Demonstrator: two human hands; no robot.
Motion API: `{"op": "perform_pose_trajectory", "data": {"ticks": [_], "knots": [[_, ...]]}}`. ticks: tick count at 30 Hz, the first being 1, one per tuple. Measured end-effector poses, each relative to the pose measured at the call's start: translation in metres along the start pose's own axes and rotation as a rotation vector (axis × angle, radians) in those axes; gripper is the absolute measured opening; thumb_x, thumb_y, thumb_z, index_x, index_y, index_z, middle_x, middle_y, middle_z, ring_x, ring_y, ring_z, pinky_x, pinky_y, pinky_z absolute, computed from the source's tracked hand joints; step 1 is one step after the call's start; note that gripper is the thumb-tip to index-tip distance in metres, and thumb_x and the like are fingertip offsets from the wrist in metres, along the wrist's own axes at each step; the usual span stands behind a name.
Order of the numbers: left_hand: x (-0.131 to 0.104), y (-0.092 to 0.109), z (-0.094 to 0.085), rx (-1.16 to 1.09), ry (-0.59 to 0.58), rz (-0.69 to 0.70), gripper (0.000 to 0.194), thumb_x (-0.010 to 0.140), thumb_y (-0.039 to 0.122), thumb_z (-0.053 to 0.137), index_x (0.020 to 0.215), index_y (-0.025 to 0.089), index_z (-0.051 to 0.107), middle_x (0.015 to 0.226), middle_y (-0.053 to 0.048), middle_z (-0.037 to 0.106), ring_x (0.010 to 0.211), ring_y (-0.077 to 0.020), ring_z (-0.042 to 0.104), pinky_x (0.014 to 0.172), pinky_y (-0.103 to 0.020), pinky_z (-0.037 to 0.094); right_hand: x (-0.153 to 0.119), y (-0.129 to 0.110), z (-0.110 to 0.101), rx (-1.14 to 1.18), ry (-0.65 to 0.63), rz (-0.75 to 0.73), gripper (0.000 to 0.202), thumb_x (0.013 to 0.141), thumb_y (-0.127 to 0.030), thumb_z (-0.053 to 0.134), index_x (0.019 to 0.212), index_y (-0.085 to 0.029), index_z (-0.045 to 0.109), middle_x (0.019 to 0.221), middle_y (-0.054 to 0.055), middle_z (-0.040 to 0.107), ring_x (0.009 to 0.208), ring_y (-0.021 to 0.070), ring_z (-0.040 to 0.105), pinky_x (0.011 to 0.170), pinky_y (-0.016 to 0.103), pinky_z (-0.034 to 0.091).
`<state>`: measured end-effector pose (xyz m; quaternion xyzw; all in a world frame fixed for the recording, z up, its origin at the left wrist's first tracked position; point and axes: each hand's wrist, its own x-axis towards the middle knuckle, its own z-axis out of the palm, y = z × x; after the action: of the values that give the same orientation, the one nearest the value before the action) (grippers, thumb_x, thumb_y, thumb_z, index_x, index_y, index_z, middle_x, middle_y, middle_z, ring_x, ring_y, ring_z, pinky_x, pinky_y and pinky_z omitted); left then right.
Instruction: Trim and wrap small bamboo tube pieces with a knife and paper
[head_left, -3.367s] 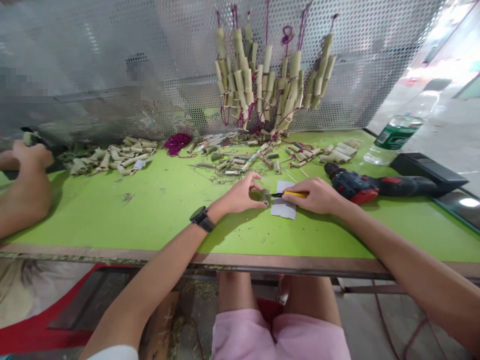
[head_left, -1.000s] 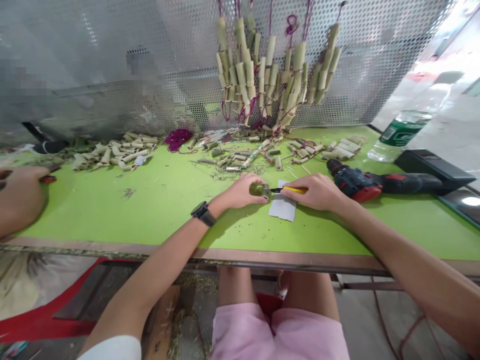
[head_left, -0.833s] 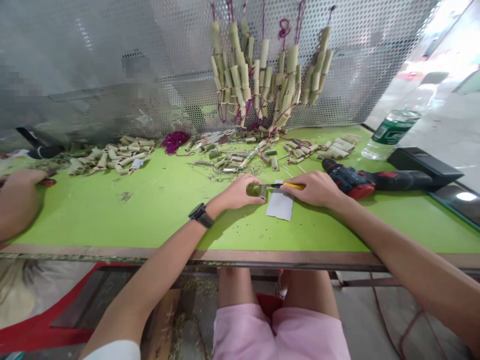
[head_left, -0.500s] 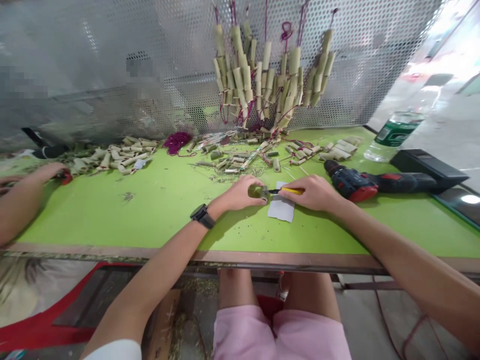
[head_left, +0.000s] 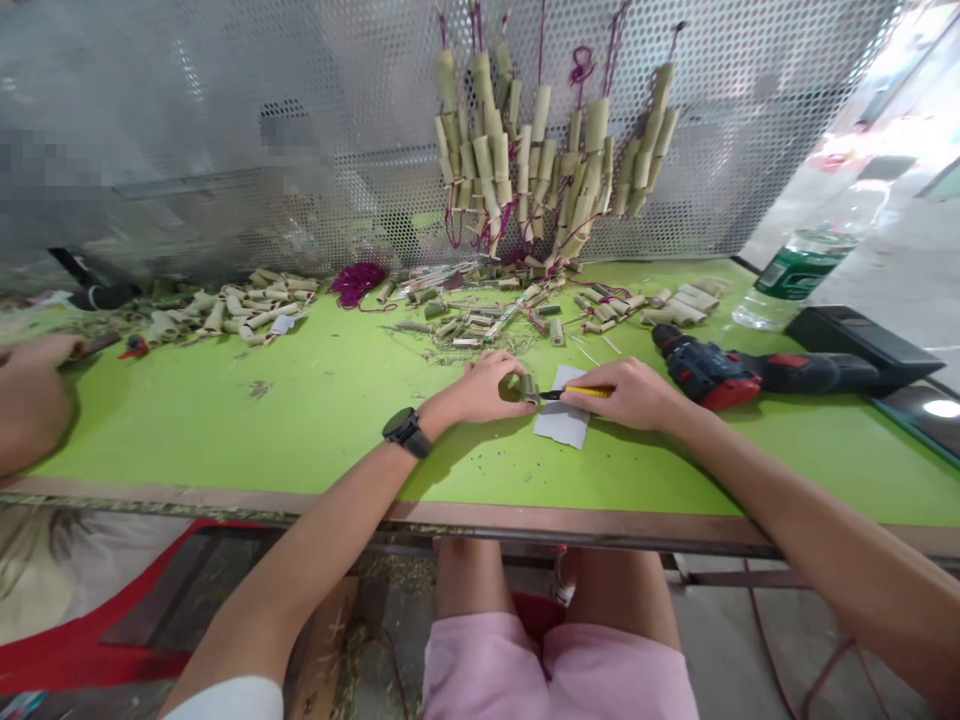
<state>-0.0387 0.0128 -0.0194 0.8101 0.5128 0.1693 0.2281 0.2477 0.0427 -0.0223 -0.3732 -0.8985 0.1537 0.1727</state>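
Gripping a short bamboo piece (head_left: 523, 387) in your left hand (head_left: 484, 385) above the green table (head_left: 315, 420), you work its end with a yellow-handled tool (head_left: 577, 392) clenched in your right hand (head_left: 634, 392). Strung bamboo bundles (head_left: 540, 160) hang finished; many loose cut pieces (head_left: 232, 305) wait behind.

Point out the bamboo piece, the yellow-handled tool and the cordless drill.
bamboo piece (head_left: 527, 388): head view, its exposed right end.
yellow-handled tool (head_left: 586, 392): head view, handle.
cordless drill (head_left: 701, 372): head view, dark body.

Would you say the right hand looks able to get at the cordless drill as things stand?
Probably yes: the drill lies just beside the right hand with bare table between, though that hand holds a yellow-handled tool.
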Motion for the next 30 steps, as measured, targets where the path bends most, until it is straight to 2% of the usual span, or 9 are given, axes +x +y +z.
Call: {"op": "perform_pose_trajectory", "data": {"ticks": [4, 8, 14, 19, 25, 30], "knots": [[-0.001, 0.001, 0.001, -0.004, 0.005, 0.017, 0.048, 0.085, 0.061, 0.083, 0.118, 0.028, 0.071, 0.136, -0.012, 0.062, 0.133, -0.0410, 0.056, 0.118, -0.063, 0.042, -0.001, 0.000, 0.000, -0.007, 0.002, -0.022, 0.046, 0.104, -0.060, 0.060, 0.102, -0.028, 0.094, 0.087, 0.005, 0.087, 0.066, 0.0183, 0.066, 0.063, 0.032, 0.039], [0.001, -0.002, 0.004, -0.019, 0.004, 0.044, 0.053, 0.086, 0.066, 0.082, 0.118, 0.026, 0.071, 0.135, -0.013, 0.064, 0.132, -0.0408, 0.056, 0.115, -0.062, 0.043, -0.001, -0.002, 0.000, -0.020, 0.004, -0.065, 0.047, 0.105, -0.057, 0.058, 0.100, -0.026, 0.093, 0.086, 0.006, 0.085, 0.064, 0.0179, 0.064, 0.064, 0.032, 0.039], [0.005, -0.010, 0.009, -0.074, -0.007, 0.114, 0.059, 0.089, 0.073, 0.078, 0.121, 0.025, 0.070, 0.135, -0.013, 0.066, 0.125, -0.0352, 0.059, 0.109, -0.053, 0.048, 0.000, -0.001, 0.001, 0.007, 0.007, -0.120, 0.051, 0.107, -0.059, 0.057, 0.097, -0.023, 0.092, 0.083, 0.006, 0.083, 0.062, 0.0164, 0.061, 0.063, 0.032, 0.038], [0.005, -0.009, 0.009, -0.044, -0.001, 0.095, 0.057, 0.089, 0.072, 0.079, 0.122, 0.025, 0.072, 0.134, -0.012, 0.066, 0.126, -0.0359, 0.060, 0.111, -0.053, 0.046, 0.000, 0.000, 0.001, 0.004, 0.003, -0.114, 0.050, 0.107, -0.058, 0.057, 0.096, -0.024, 0.092, 0.079, 0.006, 0.080, 0.062, 0.0167, 0.060, 0.063, 0.033, 0.037], [0.005, -0.007, 0.005, -0.035, 0.013, 0.050, 0.058, 0.086, 0.067, 0.085, 0.124, 0.024, 0.073, 0.130, -0.012, 0.066, 0.124, -0.0360, 0.060, 0.107, -0.050, 0.048, 0.001, 0.007, 0.004, -0.032, 0.082, -0.124, 0.042, 0.106, -0.055, 0.062, 0.100, -0.028, 0.093, 0.099, 0.008, 0.080, 0.072, 0.0175, 0.067, 0.070, 0.032, 0.045], [0.006, -0.009, 0.004, -0.073, 0.003, 0.045, 0.060, 0.084, 0.065, 0.088, 0.126, 0.025, 0.074, 0.130, -0.011, 0.067, 0.120, -0.0343, 0.062, 0.102, -0.048, 0.049, 0.002, 0.013, 0.006, -0.032, 0.104, -0.113, 0.038, 0.105, -0.056, 0.065, 0.106, -0.031, 0.094, 0.105, 0.008, 0.080, 0.074, 0.0177, 0.068, 0.072, 0.032, 0.047]]}}
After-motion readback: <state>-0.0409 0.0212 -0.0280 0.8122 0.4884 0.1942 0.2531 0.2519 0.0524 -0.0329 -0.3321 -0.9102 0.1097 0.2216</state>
